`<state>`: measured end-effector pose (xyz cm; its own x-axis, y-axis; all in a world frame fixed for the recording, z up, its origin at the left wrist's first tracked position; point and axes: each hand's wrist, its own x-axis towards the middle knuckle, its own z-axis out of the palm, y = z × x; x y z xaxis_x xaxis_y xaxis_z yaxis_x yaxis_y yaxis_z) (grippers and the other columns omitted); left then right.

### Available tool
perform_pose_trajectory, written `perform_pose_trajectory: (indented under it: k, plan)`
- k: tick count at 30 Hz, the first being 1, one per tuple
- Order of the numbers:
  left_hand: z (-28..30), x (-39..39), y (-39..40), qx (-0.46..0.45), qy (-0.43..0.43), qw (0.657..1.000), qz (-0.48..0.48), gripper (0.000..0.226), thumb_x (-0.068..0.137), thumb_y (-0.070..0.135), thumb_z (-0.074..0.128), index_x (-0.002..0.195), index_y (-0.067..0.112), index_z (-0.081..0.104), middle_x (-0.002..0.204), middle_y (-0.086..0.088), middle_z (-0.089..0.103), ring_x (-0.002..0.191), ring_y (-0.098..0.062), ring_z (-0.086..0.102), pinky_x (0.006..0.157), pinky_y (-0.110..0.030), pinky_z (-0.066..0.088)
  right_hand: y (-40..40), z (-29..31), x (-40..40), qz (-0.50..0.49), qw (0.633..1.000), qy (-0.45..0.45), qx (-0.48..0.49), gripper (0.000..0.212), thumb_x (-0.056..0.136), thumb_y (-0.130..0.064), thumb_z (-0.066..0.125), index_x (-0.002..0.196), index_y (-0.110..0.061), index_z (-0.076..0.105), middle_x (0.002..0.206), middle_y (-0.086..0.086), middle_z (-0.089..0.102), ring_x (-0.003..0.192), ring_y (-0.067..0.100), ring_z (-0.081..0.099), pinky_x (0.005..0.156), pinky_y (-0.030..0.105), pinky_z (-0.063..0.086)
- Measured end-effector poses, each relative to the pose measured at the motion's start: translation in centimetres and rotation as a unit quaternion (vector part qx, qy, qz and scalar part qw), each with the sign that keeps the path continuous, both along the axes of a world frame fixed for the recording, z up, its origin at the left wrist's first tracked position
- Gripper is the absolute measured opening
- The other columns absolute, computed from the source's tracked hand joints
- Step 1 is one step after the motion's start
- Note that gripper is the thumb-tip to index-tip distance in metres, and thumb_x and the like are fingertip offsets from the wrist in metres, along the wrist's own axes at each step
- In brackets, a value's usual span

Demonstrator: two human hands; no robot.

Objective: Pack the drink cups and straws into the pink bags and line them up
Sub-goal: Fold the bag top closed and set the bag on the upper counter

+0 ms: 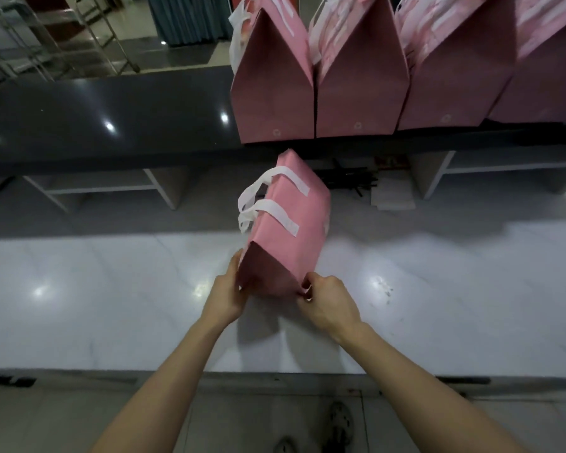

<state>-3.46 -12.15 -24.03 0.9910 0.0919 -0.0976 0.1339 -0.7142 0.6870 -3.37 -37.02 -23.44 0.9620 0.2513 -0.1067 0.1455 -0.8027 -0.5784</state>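
The right hand [329, 302] pinches the near bottom corner of a pink bag [283, 230], while the left hand [227, 295] presses flat, fingers straight, against the opposite edge. The bag lies tilted on its side on the white counter [111, 305], matte pink with two white strap handles [268, 204] looping off its left side. Beyond it, on the dark ledge [95, 116], four like bags [360, 76] stand upright side by side, touching.

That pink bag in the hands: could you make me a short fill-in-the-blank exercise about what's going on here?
1. Both hands hold the bag at its ____ end.
2. The bag's handles are ____ in colour.
3. The left hand lies against the bag's side, while the right hand ____ its corner.
4. The packed bags stand in a row on the ____ counter.

Missing words: bottom; white; pinches; dark
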Motion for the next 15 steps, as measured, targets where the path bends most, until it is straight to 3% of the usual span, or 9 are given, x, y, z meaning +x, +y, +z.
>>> perform_pose_trajectory:
  k: [2, 4, 7, 10, 13, 15]
  plan:
    - [0.1, 0.5, 1.6, 0.012, -0.010, 0.995, 0.097, 0.062, 0.101, 0.022, 0.075, 0.154, 0.021, 0.044, 0.112, -0.010, 0.074, 0.099, -0.035, 0.074, 0.087, -0.047, 0.060, 0.3, 0.1, -1.5, 0.089, 0.992, 0.079, 0.032, 0.034, 0.092, -0.056, 0.072, 0.113, -0.030, 0.072, 0.090, -0.010, 0.078, 0.077, 0.007, 0.073, 0.074, 0.031, 0.062]
    - [0.5, 0.8, 3.4, 0.026, -0.014, 0.983, 0.179, 0.044, 0.101, 0.032, 0.077, 0.133, 0.015, 0.053, 0.103, -0.006, 0.073, 0.093, -0.030, 0.075, 0.084, -0.045, 0.059, 0.1, -0.3, -2.7, 0.094, 0.989, 0.079, 0.084, 0.030, 0.092, -0.059, 0.071, 0.100, -0.031, 0.077, 0.083, -0.016, 0.077, 0.074, 0.001, 0.072, 0.073, 0.027, 0.061]
    - [0.9, 0.1, 5.5, -0.057, 0.007, 0.989, 0.137, 0.014, 0.101, 0.021, 0.071, 0.112, 0.021, 0.062, 0.095, -0.003, 0.079, 0.078, -0.015, 0.078, 0.076, -0.048, 0.067, -1.3, -0.6, -2.4, -0.146, 0.975, -0.056, 0.157, 0.019, 0.093, -0.042, 0.075, 0.081, -0.028, 0.071, 0.070, -0.016, 0.070, 0.066, 0.002, 0.067, 0.065, 0.026, 0.055]
    - [1.0, -1.0, 6.0, -0.036, 0.064, 0.997, 0.000, 0.044, 0.085, 0.036, 0.086, 0.120, 0.031, 0.061, 0.108, 0.011, 0.074, 0.094, -0.008, 0.074, 0.081, -0.036, 0.065, -3.4, 0.4, -0.2, -0.296, 0.929, -0.139, 0.176, 0.031, 0.087, -0.042, 0.083, 0.104, -0.026, 0.063, 0.087, -0.011, 0.066, 0.075, 0.006, 0.064, 0.068, 0.026, 0.049]
    - [0.2, -1.2, 5.1, -0.001, 0.082, 0.997, -0.014, 0.064, 0.075, 0.049, 0.096, 0.125, 0.031, 0.060, 0.109, 0.015, 0.070, 0.095, -0.006, 0.070, 0.080, -0.029, 0.060, -4.6, 0.8, 2.3, -0.246, 0.953, -0.052, 0.172, 0.062, 0.087, -0.030, 0.085, 0.140, -0.018, 0.055, 0.120, -0.006, 0.064, 0.105, 0.014, 0.066, 0.085, 0.026, 0.052]
    - [-0.2, -0.9, 4.5, 0.021, 0.062, 0.998, 0.018, 0.053, 0.080, 0.047, 0.093, 0.120, 0.028, 0.066, 0.106, 0.013, 0.073, 0.090, -0.006, 0.071, 0.078, -0.030, 0.061, -4.7, 0.2, 2.9, -0.210, 0.968, 0.009, 0.140, 0.055, 0.090, -0.017, 0.078, 0.141, -0.016, 0.057, 0.121, -0.002, 0.070, 0.110, 0.021, 0.070, 0.085, 0.027, 0.054]
